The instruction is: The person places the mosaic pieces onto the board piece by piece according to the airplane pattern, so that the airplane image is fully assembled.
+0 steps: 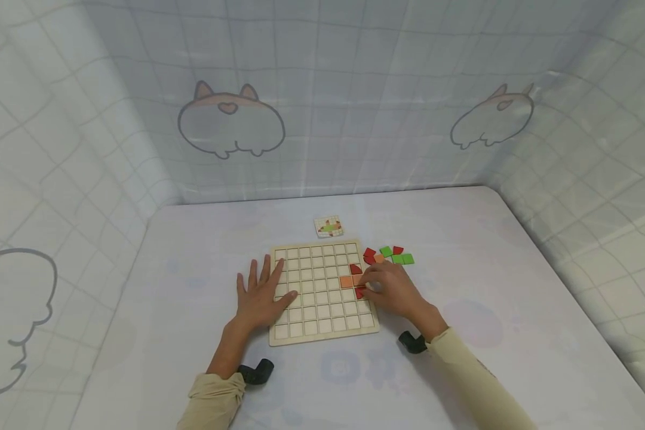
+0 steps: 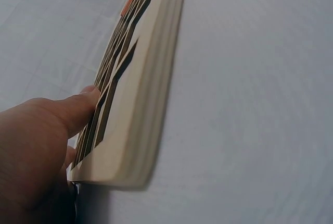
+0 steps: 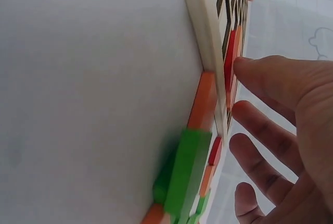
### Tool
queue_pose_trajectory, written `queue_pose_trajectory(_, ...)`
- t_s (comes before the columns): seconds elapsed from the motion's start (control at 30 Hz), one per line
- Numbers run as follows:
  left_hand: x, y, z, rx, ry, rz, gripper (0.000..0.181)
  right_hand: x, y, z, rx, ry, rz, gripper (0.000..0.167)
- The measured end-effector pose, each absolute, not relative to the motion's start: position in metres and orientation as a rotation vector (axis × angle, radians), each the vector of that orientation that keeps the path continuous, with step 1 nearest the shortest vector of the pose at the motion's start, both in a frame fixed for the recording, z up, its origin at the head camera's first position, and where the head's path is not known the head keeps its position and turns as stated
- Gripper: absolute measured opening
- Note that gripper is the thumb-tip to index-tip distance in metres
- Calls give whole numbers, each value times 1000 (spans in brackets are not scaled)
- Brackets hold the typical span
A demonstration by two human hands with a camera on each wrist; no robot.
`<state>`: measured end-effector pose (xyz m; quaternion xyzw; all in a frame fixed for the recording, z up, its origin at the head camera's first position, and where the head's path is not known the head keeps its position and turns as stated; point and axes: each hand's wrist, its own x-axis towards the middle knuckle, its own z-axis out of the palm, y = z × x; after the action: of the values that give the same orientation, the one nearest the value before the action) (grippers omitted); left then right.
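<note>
A square wooden grid board (image 1: pixel 322 341) lies on the table. My left hand (image 1: pixel 259 301) rests spread over its left edge, and in the left wrist view the thumb (image 2: pixel 78 110) lies on the grid. My right hand (image 1: pixel 395 291) is at the board's right side. Its thumb (image 3: pixel 265 75) touches a red piece (image 3: pixel 228 60) lying in the grid, seen in the right wrist view; the index fingertip is hidden there. An orange square (image 1: pixel 346 282) and a red quarter-round piece (image 1: pixel 356 269) sit in cells beside the fingers.
Loose green squares (image 1: pixel 402 258), red pieces (image 1: pixel 398 250) and an orange piece (image 1: pixel 379 258) lie right of the board. A small pattern card (image 1: pixel 329 227) is behind it. Pale curtains (image 1: pixel 333 119) surround the white table (image 1: pixel 204 239) at the back and sides.
</note>
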<state>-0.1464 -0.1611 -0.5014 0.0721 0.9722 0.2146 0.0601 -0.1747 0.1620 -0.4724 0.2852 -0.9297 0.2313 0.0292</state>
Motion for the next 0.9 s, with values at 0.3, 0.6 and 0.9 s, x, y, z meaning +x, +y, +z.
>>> queue_pose_trajectory(0.3, -146, -161, -505, 225, 2966, 663, 85, -167, 177, -471, 857, -2931, 619, 10)
queue_pose_trajectory(0.6, -145, -159, -503, 212, 2958, 646, 86, -159, 193, -473, 915, -2973, 587, 7)
queue_pose_trajectory(0.9, -146, -160, -505, 222, 2973, 655, 85, -159, 189, -469, 917, -2960, 443, 14)
